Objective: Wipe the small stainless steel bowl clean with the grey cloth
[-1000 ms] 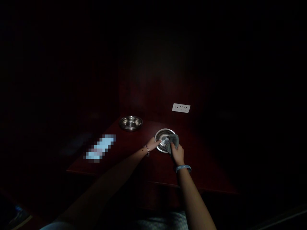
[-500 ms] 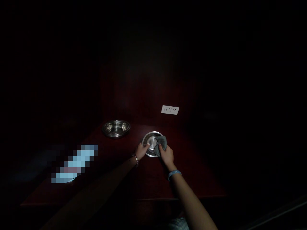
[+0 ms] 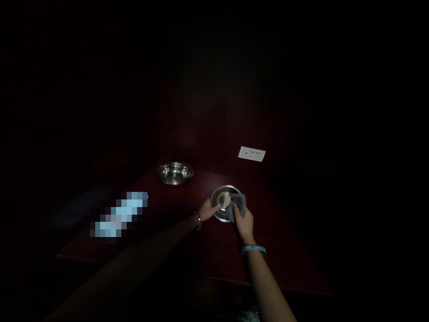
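Observation:
A shiny steel bowl (image 3: 223, 201) is held tilted toward me above the dark red table. My left hand (image 3: 207, 209) grips its left rim, thumb over the inside edge and fingers hidden behind. A grey-green cloth (image 3: 238, 205) is bunched in my right hand (image 3: 245, 222), closed around it. The cloth lies against the bowl's right side and covers part of the rim and inner wall.
Several nested steel bowls (image 3: 174, 173) stand at the table's back left. A pixelated bright blue patch (image 3: 125, 211) lies at the left. Behind the table (image 3: 221, 257), a white socket plate (image 3: 252, 154) shows on the dark wall. The surroundings are very dark.
The whole view has shifted, so most things appear farther right. The cloth stays at the bowl's right side, a little lower against its inside. Both hands keep their hold.

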### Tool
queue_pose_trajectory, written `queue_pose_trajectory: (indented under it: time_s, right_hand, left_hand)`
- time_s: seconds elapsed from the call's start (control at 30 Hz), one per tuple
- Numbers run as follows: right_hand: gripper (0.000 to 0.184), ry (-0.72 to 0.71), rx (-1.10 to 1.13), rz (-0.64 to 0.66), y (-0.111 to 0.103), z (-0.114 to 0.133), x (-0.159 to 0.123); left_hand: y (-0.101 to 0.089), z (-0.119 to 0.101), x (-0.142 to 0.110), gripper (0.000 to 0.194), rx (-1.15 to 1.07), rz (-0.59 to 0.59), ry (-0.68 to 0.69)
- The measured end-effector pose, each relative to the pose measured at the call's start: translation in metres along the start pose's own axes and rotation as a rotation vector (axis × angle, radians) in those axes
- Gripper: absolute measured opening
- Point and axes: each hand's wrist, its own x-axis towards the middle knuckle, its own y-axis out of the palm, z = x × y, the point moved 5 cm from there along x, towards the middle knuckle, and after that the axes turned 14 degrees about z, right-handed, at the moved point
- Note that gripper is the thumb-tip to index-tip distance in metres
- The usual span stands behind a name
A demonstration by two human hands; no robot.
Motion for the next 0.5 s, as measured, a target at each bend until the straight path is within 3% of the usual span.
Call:
queue_pose_trajectory:
  time_s: [0.2, 0.5]
  right_hand:
    - [0.046, -0.007, 0.017, 0.009, -0.002, 0.0033, -0.0003]
    - [0.047, -0.013, 0.037, -0.014, -0.0028, 0.0027, -0.0025]
  left_hand:
    - [0.0009, -0.0082, -0.0016, 0.037, 0.016, 0.058, 0.024]
    - [-0.0007, -0.0017, -0.0007, 0.038, 0.015, 0.035, 0.003]
